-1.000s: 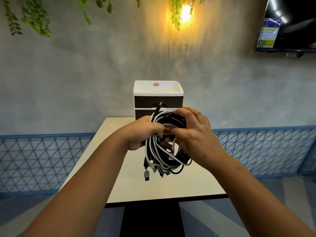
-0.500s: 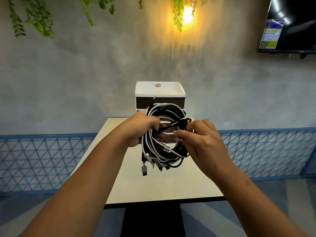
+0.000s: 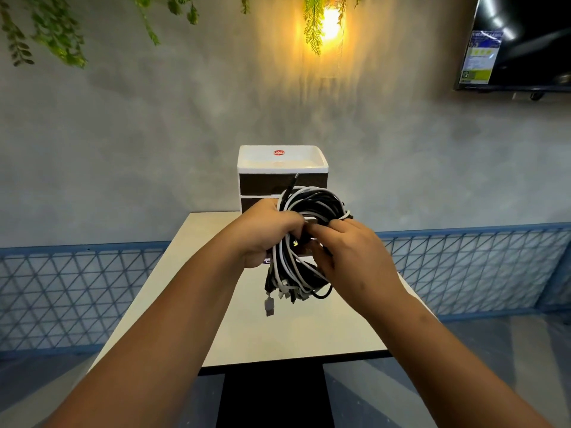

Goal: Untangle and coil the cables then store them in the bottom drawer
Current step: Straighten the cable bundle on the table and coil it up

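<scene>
A bundle of black and white cables (image 3: 312, 205) is held in the air above the table, wound into a rough coil. My left hand (image 3: 265, 234) grips the coil's left side. My right hand (image 3: 352, 251) has its fingers curled into the middle of the coil from the right, pinching strands there. Several plug ends (image 3: 269, 305) hang loose below the coil. Behind the cables stands a small white drawer unit (image 3: 282, 163) with dark drawer fronts; its lower drawers are hidden by the bundle and my hands.
The beige table (image 3: 296, 332) carries only the drawer unit at its far end, against a grey wall. A blue mesh railing (image 3: 77, 291) runs on both sides. A screen (image 3: 522, 41) hangs at the upper right.
My right hand has moved left from the coil's right edge into its middle, close against my left hand. The coil has dropped slightly and its loops are drawn closer together.
</scene>
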### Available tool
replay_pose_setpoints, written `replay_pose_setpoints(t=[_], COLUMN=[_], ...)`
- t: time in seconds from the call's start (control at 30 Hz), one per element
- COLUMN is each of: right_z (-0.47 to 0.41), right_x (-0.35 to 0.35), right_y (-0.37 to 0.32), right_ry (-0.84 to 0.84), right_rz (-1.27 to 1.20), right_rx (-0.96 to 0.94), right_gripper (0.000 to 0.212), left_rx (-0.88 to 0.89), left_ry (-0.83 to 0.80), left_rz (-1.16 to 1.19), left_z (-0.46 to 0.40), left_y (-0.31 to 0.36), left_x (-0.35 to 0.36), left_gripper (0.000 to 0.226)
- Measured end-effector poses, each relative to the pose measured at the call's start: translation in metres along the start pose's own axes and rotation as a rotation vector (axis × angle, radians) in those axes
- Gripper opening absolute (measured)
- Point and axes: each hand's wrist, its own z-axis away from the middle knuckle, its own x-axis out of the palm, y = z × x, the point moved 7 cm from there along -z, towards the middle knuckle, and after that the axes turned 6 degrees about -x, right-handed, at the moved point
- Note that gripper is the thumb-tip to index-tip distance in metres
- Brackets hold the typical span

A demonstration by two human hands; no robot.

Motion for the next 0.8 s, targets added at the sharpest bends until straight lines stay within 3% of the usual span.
replay_pose_setpoints(t=[0.17,0.27,0.33,0.43,0.67,0.8], right_z=[0.003,-0.001,-0.003,-0.004,0.000,0.003], right_x=[-0.001,-0.004,-0.002,0.003,0.015,0.014], right_y=[0.000,0.001,0.002,0.005,0.014,0.020], right_ry=[-0.019,-0.057,-0.109,-0.167,-0.191,-0.213], right_rz=[0.046,0.106,0.158,0.206,0.106,-0.056], right_rx=[-0.066,-0.065,-0.053,-0.042,0.006,-0.023], right_gripper=[0.026,0.032,0.025,0.024,0.028,0.020], left_rx=[-0.017,-0.011,-0.007,-0.021,-0.059,-0.099], left_ry=[-0.023,-0.045,-0.057,-0.062,-0.098,-0.196], left_rz=[0.015,0.027,0.032,0.034,0.058,0.143], left_z=[0.002,0.003,0.002,-0.003,-0.010,-0.007], left_y=[-0.001,0.002,0.004,0.003,-0.005,-0.011], left_x=[0.001,0.002,0.002,0.001,0.000,0.003], left_gripper=[0.029,0.016,0.007,0.023,0.015,0.033])
